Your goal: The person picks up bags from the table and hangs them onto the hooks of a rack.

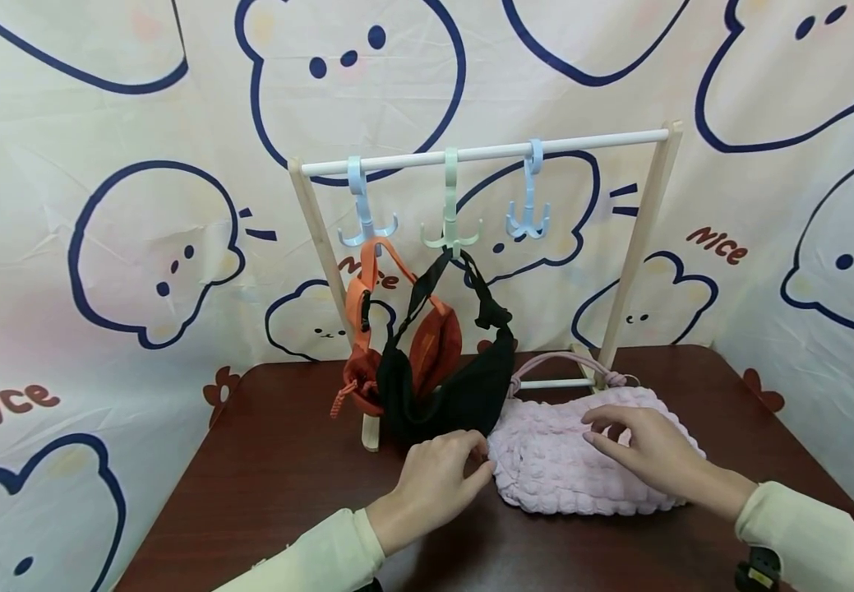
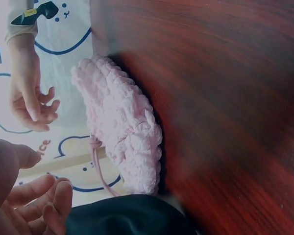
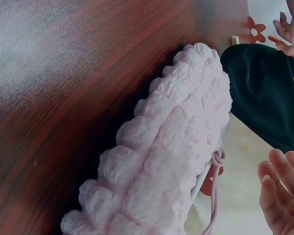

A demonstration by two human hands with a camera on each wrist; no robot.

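A pink puffy quilted handbag [image 1: 552, 469] lies on the brown table below the rack, its thin pink strap [image 1: 556, 357] looped up behind it. My right hand [image 1: 652, 448] hovers over the bag's right half, fingers loosely bent and holding nothing. Close to the bag's left edge is my left hand [image 1: 434, 481], in front of a dark green-black bag [image 1: 489, 374]; its grasp is empty too. In the left wrist view, bent fingers [image 2: 36, 200] show clear of the pink handbag. That dark bag hangs by its knotted strap from the green hook [image 1: 451, 205].
An orange-red bag [image 1: 434, 349] hangs from the left blue hook [image 1: 362, 205], partly behind the dark bag. Another blue hook [image 1: 528, 193] carries nothing. All are on the rack's white bar [image 1: 597, 141], held by wooden legs [image 1: 641, 238]. A printed cloth backdrop [image 1: 153, 370] surrounds the table [image 1: 271, 477].
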